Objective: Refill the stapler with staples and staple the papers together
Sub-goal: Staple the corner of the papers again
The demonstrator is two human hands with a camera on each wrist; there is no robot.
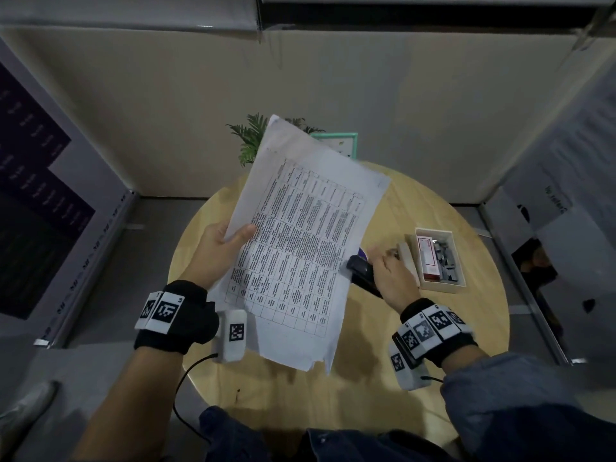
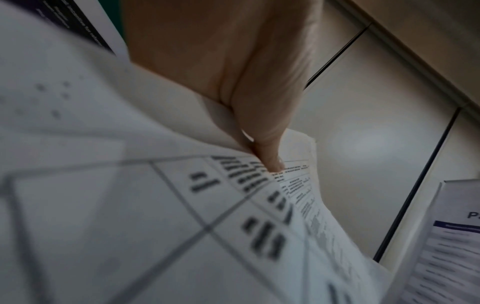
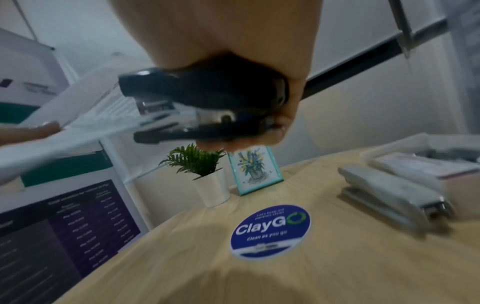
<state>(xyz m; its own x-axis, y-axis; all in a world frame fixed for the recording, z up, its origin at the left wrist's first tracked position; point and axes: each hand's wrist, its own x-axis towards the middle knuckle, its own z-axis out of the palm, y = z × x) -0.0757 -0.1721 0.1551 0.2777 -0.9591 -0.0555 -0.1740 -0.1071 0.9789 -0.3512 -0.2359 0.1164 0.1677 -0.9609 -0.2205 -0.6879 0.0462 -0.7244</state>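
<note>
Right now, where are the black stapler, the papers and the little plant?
black stapler (image 3: pixel 197 102): right wrist view, on its dark top body.
papers (image 1: pixel 300 235): head view, middle of the printed top sheet.
little plant (image 3: pixel 194 160): right wrist view, on its green leaves.

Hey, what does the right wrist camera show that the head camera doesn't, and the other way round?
Only the right wrist view shows the blue ClayGo sticker whole, the grey stapler on the table, and the black stapler's mouth at the papers' edge. Only the head view shows the left hand holding the papers, their printed grid, and the box of staples. Both show the right hand gripping the black stapler, the plant and the frame.
</note>
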